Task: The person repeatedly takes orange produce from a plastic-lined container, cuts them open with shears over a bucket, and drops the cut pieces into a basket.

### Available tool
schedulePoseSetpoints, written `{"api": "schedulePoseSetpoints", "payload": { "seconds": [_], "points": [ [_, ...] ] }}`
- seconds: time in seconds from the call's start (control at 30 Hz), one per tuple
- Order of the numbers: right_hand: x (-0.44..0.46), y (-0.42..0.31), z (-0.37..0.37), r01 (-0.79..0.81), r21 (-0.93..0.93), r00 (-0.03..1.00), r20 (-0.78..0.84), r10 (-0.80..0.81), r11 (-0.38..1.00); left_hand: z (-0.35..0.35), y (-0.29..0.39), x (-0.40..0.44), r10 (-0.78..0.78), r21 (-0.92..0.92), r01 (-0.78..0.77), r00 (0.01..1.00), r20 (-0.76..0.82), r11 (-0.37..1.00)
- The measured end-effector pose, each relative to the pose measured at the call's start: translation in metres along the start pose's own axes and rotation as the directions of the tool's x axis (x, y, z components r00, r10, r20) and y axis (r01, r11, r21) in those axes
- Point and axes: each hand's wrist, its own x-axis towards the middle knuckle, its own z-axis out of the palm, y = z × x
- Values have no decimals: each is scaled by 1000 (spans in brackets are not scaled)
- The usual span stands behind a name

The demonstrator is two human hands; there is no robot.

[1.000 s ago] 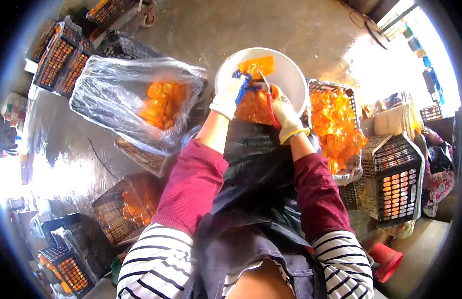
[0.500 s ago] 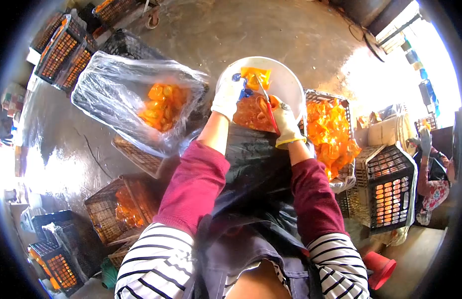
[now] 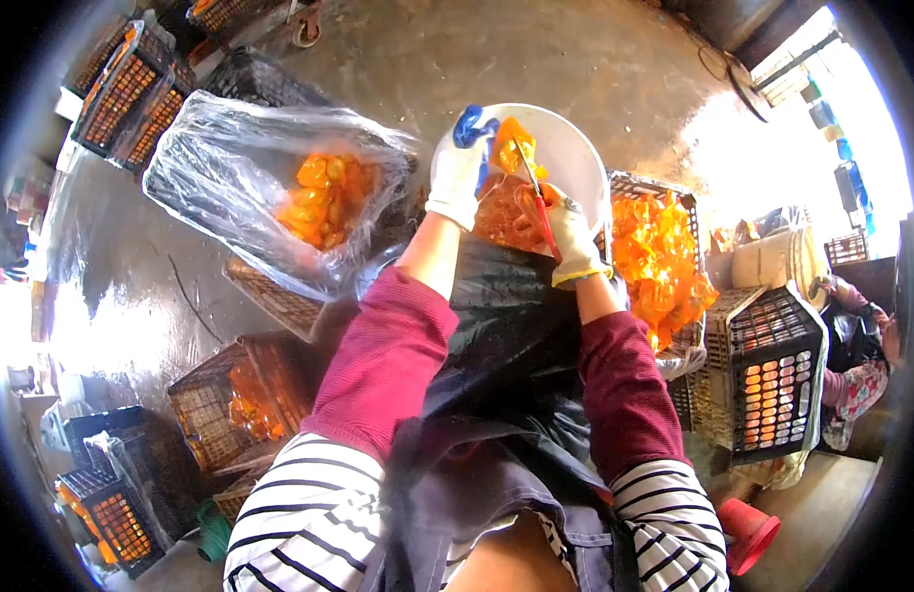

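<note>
A white tub stands in front of me, with orange pieces lying in its near part. Over its left side is my left hand, in a white glove with blue fingertips, closed on the edge of a shiny orange packet. My right hand, gloved in white with a yellow cuff, is wrapped round red-handled scissors. Their blades point up and to the left and touch the packet, or lie just in front of it. The fingertips of my right hand are partly hidden.
Left of the tub, a plastic-lined crate holds orange packets. To the right stand a crate heaped with orange packets and a black crate. A co-worker is at the far right. A red bucket sits at the lower right.
My left hand has risen slightly, its blue fingertips now higher beside the packet. The packet has turned from flat to more upright and crumpled. The scissors remain in my right hand.
</note>
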Motion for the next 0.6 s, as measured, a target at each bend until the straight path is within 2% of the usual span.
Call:
{"api": "schedulePoseSetpoints", "payload": {
  "seconds": [0.07, 0.13, 0.17, 0.2, 0.27, 0.3, 0.33, 0.37, 0.43, 0.47, 0.5, 0.57, 0.6],
  "points": [
    [2, 4, 1, -15, 19, 1000, 3, 15, 1000, -8, 5, -1, 131, 124, -159, 969, 210, 979],
    [20, 26, 7, 108, -49, 994, 37, -106, 993, 6, 9, -6, -151, -66, 166, 970, 193, 984],
    [25, 33, 7, 169, -82, 985, 52, -166, 982, 9, 4, -8, -201, -166, 225, 968, 148, 960],
    [26, 43, 4, 69, -7, 996, 64, -69, 998, 9, 3, -9, -244, -103, 256, 963, 113, 961],
    [-4, -10, -2, -137, 135, 986, 112, 122, 981, 7, -4, -7, -322, 19, 321, 946, 28, 947],
    [2, 0, 0, -128, 149, 984, 141, 107, 981, 6, -16, -5, -217, 92, 215, 976, 13, 972],
    [13, 16, 2, -117, 164, 982, 170, 89, 980, 1, -25, 2, -217, 379, 184, 975, 48, 907],
    [19, 23, 2, -107, 179, 978, 196, 71, 978, -3, -27, 7, -229, 633, 127, 970, 83, 764],
    [24, 32, 1, 98, -59, 991, 102, -92, 993, -5, -31, 8, -197, 848, -15, 970, 140, 530],
    [22, 27, 1, 191, -184, 981, 70, -181, 964, -2, -18, 3, -141, 864, -77, 975, 169, 498],
    [18, 21, 0, 63, -80, 995, 83, -56, 995, 1, -8, 0, -85, 876, -139, 976, 200, 462],
    [1, -16, -4, -204, 121, 972, 144, 186, 971, 4, -17, 1, -66, 733, 14, 997, 43, 680],
    [5, -7, -3, -103, 16, 991, 81, 101, 995, 5, -22, 1, -72, 631, 80, 997, -38, 771]
  ]
}}
